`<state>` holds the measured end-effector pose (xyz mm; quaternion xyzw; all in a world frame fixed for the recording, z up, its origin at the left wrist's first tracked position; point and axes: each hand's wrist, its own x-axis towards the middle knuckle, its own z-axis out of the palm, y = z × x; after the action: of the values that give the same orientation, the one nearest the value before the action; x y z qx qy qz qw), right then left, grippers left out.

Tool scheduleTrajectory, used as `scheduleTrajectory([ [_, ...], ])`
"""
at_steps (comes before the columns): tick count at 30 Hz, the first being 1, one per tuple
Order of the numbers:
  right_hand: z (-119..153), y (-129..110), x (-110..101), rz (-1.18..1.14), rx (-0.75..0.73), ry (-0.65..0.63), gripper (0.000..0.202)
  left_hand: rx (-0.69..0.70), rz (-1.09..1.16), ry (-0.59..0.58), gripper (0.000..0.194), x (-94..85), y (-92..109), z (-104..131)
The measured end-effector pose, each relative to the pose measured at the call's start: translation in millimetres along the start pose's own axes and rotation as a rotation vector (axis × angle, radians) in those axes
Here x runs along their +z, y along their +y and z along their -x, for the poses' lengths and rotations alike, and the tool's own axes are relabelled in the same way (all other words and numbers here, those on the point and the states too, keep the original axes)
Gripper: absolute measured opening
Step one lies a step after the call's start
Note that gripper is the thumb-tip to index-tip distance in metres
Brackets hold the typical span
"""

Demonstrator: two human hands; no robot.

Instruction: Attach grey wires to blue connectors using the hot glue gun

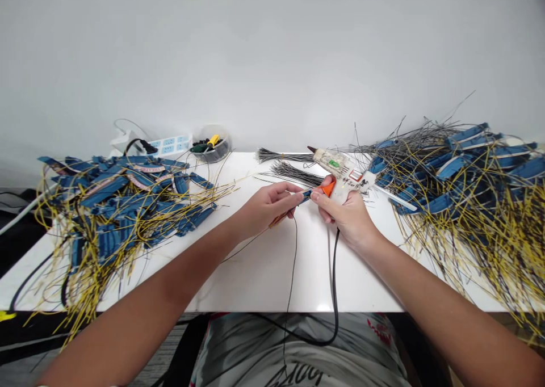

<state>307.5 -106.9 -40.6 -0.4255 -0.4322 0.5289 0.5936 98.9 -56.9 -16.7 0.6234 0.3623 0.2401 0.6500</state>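
Observation:
Near the middle of the white table, my left hand (272, 205) is closed on a small blue piece (305, 196), with an orange-brown strip under its fingers and thin dark wires hanging down. My right hand (347, 214) is wrapped round a whitish glue gun (338, 168) with an orange trigger. The gun's dark nozzle points up and left, away from the piece. My right thumb and fingertips touch the right end of the blue piece. A white glue stick (395, 197) sticks out of the gun's back.
Blue pieces with yellow wires (106, 205) lie heaped at the left, and a larger heap (468, 171) is at the right. Behind are dark wire bundles (293, 173), a round container (219, 150) and a power strip (170, 144). The gun's black cable (335, 285) crosses the front edge.

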Motion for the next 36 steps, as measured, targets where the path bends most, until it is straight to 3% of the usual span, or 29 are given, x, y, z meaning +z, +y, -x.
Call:
scheduleTrajectory([
  [6,0,0,2,0.005,0.015,0.001,0.045,-0.003,-0.109,-0.001,0.054,5.4,3,4],
  [10,0,1,3,0.013,0.036,0.007,0.044,-0.021,-0.179,-0.006,0.046,4.5,3,5],
  [18,1,-1,2,0.028,0.046,-0.029,0.041,0.042,-0.298,-0.045,0.05,9.4,0,6],
  [23,0,1,1,0.088,0.114,-0.004,0.041,0.074,-0.402,0.051,0.035,8.6,2,7],
  [26,0,1,1,0.096,0.09,0.004,0.042,0.063,-0.426,0.049,0.025,7.0,3,7],
  [31,1,2,2,0.156,0.057,-0.014,0.042,0.043,-0.361,0.054,0.025,9.7,0,6],
  [36,3,8,-3,0.337,0.006,-0.046,0.04,-0.031,-0.053,0.047,0.032,12.0,0,2],
])
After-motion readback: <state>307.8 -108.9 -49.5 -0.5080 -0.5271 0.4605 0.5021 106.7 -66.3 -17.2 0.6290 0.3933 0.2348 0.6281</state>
